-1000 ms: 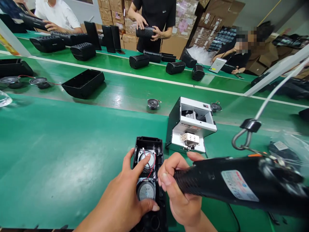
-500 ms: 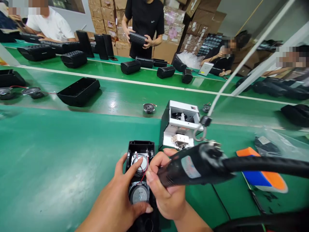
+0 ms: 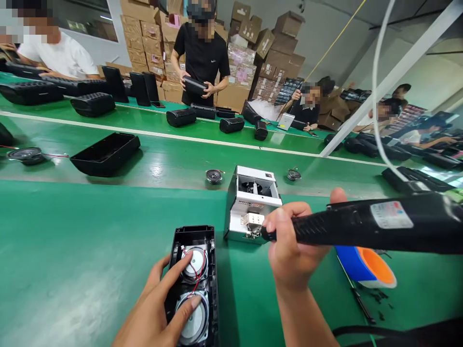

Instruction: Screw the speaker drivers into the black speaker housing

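My left hand [image 3: 155, 299] steadies a black speaker housing [image 3: 213, 294] lying open on the green mat. Its index finger rests on the upper speaker driver [image 3: 197, 261] and its thumb on the lower speaker driver [image 3: 191, 325]. Red wires cross between the two drivers. My right hand [image 3: 296, 250] grips a black electric screwdriver [image 3: 354, 224], held nearly level. The screwdriver's front end is at the metal outlet of a white screw feeder [image 3: 237, 224]; the bit tip cannot be made out.
Roll of blue and orange tape [image 3: 356, 267] lies at the right, near a thin black tool [image 3: 361, 303]. Beyond the mat are loose drivers [image 3: 214, 176] and an empty housing [image 3: 104, 154]. Co-workers [image 3: 202, 62] handle speakers across the line. A pale cable [image 3: 376, 86] hangs at the right.
My right hand and the screwdriver have moved from the drivers in the housing, right and up to the screw feeder. My left hand remains on the housing. The view has shifted.
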Demonstrator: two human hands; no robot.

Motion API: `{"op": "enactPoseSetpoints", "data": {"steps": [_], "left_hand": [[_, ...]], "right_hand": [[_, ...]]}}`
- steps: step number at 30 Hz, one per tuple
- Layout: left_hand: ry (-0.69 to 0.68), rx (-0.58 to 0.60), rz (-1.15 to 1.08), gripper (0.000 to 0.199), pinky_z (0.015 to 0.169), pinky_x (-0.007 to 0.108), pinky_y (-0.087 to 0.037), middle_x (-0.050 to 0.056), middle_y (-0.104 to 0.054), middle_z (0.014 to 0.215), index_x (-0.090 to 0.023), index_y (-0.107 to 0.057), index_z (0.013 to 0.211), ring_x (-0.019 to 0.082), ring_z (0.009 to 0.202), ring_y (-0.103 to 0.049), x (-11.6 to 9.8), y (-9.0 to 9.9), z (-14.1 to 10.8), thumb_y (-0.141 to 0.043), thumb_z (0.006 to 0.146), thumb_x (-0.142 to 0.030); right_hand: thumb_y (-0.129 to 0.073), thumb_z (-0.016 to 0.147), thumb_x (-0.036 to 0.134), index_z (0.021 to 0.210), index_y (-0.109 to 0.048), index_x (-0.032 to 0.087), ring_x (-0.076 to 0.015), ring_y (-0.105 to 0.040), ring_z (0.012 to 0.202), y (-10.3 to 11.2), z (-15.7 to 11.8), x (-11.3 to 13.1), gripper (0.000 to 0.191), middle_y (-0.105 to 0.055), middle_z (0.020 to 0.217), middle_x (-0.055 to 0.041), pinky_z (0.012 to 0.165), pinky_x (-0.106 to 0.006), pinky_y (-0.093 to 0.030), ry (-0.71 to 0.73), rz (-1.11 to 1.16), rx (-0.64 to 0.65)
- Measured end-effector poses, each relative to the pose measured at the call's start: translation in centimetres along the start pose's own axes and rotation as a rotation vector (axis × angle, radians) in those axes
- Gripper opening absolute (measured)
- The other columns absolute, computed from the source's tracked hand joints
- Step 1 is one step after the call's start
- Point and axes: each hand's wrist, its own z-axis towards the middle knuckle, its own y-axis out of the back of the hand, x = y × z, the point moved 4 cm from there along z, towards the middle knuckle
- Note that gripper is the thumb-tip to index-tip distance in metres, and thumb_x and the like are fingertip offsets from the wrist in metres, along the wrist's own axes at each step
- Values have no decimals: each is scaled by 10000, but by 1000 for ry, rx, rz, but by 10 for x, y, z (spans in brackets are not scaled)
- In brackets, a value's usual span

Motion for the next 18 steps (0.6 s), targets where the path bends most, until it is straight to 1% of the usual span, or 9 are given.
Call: {"op": "enactPoseSetpoints", "data": {"steps": [2, 4, 5, 7, 9, 11, 14, 16, 18], "left_hand": [[3, -9, -36, 598, 1288, 596, -511, 64, -445, 1781, -411, -576, 1676, 386, 1630, -506, -4, -3, 1, -506, 1110, -591], [11, -24, -54, 613, 1252, 588, -543, 68, -440, 1776, -410, -554, 1690, 368, 1550, -590, -7, -4, 3, -516, 1107, -596], [21, -31, -53, 620, 1199, 570, -587, 70, -444, 1769, -413, -549, 1693, 352, 1450, -669, -9, -4, 5, -525, 1102, -599], [44, -32, -35, 639, 1015, 514, -680, 81, -443, 1763, -411, -533, 1703, 272, 1078, -796, -14, -4, 9, -527, 1095, -608], [55, -28, -9, 665, 845, 473, -696, 102, -427, 1769, -395, -508, 1719, 160, 717, -714, -19, -3, 12, -508, 1096, -628], [55, -32, 29, 687, 761, 461, -675, 115, -407, 1780, -390, -474, 1737, 109, 575, -610, -24, -2, 14, -482, 1100, -647], [64, -40, 95, 684, 747, 461, -657, 93, -399, 1796, -432, -429, 1753, 167, 669, -710, -26, -1, 15, -463, 1101, -639], [74, -12, 120, 686, 835, 485, -664, 61, -367, 1817, -471, -391, 1762, 268, 936, -811, -24, -1, 16, -459, 1097, -623], [90, 50, 127, 715, 958, 528, -658, 43, -307, 1844, -485, -358, 1772, 349, 1197, -792, -21, -3, 17, -480, 1079, -615]], "right_hand": [[-793, 1031, 180, 1652, -359, 322, -158, -573, 620, 4, 11, -8, 771, -607, 873, 86, 638, -321, -554, 25, -45, -7], [-792, 1019, 180, 1629, -386, 308, -154, -561, 614, 5, 13, -15, 744, -608, 861, 91, 646, -322, -537, 16, -43, 19], [-788, 1019, 182, 1620, -397, 303, -154, -558, 617, 5, 12, -17, 727, -610, 858, 91, 658, -327, -533, 4, -38, 35], [-782, 1016, 185, 1611, -406, 299, -156, -552, 624, 4, 10, -21, 713, -610, 849, 93, 677, -333, -529, -18, -32, 57], [-792, 1004, 187, 1612, -407, 296, -156, -553, 633, 4, 7, -22, 728, -613, 854, 90, 677, -329, -525, -45, -28, 64], [-809, 1000, 195, 1622, -411, 285, -151, -548, 618, 5, 4, -23, 744, -609, 851, 85, 628, -308, -509, -97, -25, 82], [-819, 1020, 203, 1620, -426, 285, -149, -554, 588, 6, -7, -18, 722, -609, 838, 81, 564, -284, -499, -191, -15, 127], [-815, 1036, 193, 1610, -430, 325, -150, -552, 577, 9, -16, -6, 703, -612, 821, 88, 560, -278, -515, -217, 15, 137], [-810, 1052, 171, 1568, -465, 384, -147, -524, 562, 15, -25, 11, 657, -596, 792, 99, 572, -274, -527, -226, 70, 109]]}}
